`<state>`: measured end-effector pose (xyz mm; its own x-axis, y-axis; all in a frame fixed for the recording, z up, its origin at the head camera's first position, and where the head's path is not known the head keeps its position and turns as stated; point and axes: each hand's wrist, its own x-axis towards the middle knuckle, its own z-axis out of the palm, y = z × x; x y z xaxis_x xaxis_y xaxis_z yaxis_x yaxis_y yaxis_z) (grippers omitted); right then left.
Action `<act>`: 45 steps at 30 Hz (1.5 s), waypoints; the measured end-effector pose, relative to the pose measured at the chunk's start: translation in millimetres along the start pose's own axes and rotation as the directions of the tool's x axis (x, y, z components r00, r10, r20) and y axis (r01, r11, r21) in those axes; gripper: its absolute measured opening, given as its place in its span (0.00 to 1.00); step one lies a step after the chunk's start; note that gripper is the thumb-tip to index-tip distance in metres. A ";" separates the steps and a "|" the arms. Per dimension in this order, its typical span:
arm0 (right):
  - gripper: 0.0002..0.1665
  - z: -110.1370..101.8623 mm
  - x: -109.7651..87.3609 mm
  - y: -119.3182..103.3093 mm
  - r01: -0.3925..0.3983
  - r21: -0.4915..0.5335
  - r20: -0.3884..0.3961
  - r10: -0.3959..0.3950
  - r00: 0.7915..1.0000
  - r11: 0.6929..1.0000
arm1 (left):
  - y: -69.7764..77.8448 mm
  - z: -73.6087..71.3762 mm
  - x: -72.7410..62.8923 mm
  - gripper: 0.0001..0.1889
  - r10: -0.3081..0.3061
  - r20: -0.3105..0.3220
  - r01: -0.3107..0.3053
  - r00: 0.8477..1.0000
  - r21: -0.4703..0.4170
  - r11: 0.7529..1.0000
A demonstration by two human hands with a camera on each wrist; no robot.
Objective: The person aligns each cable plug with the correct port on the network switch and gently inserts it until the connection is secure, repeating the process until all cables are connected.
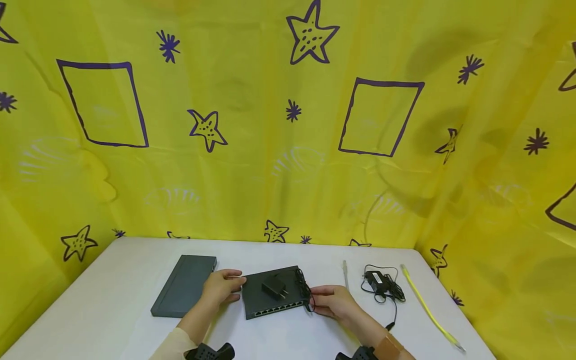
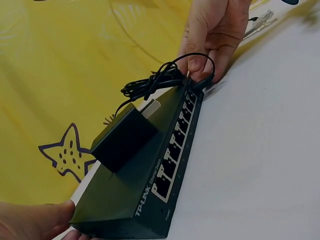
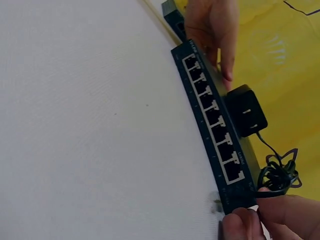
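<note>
A black TP-LINK Ethernet switch (image 1: pixel 254 300) is between my two hands, its row of ports facing me. On its top sits a black plug-in power adapter (image 1: pixel 272 286), prongs pointing right, with its thin cord bundled in a coil (image 1: pixel 302 282) at the right end. My left hand (image 1: pixel 220 287) grips the switch's left end, thumb above and fingertips below in the left wrist view. At the right end, my right hand (image 1: pixel 335 300) pinches the corner beside the cord, which loops close to the fingertips (image 3: pixel 240 225).
A larger dark grey flat device (image 1: pixel 186 285) lies left of my left hand. To the right are a grey cable (image 1: pixel 345 274), a second black adapter (image 1: pixel 380 282) with coiled cord, and a yellow network cable (image 1: pixel 427 310). A yellow patterned curtain (image 1: pixel 252 190) hangs behind the white table (image 1: pixel 112 300).
</note>
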<state>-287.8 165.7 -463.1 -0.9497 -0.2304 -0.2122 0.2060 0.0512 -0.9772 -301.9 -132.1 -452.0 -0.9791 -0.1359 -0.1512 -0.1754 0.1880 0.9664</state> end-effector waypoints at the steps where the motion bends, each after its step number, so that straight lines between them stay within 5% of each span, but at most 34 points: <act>1: 0.19 1.5 1.2 1.7 0.015 0.000 -0.002 -0.015 1.000 1.000 | 0.4 -0.1 0.9 0.18 0.002 0.002 -0.002 1.000 0.011 1.000; 6: 0.15 9.0 7.0 5.8 0.052 -0.028 -0.057 -0.053 0.997 0.998 | 2.1 -0.7 1.1 0.14 -0.001 0.000 0.001 1.000 0.055 0.998; 22: 0.12 7.5 24.5 -11.9 -0.042 -0.133 -0.171 0.018 0.985 0.990 | -0.4 -5.0 -11.6 0.11 0.010 0.004 -0.010 1.000 0.086 0.996; 34: 0.12 -6.6 42.2 -25.4 -0.080 -0.148 -0.042 0.074 0.996 0.986 | -5.8 -4.0 -27.9 0.08 0.019 0.040 -0.023 0.999 0.101 0.995; 45: 0.14 -11.9 39.2 -20.2 -0.073 -0.085 -0.021 0.072 0.997 0.994 | -2.2 -3.4 -22.9 0.09 -0.007 0.060 -0.002 0.998 0.149 0.989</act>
<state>-332.0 167.2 -451.8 -0.9372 -0.2054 -0.2818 0.2544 0.1502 -0.9554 -278.7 -132.7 -449.9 -0.9822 -0.0790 -0.1704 -0.1870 0.3311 0.9249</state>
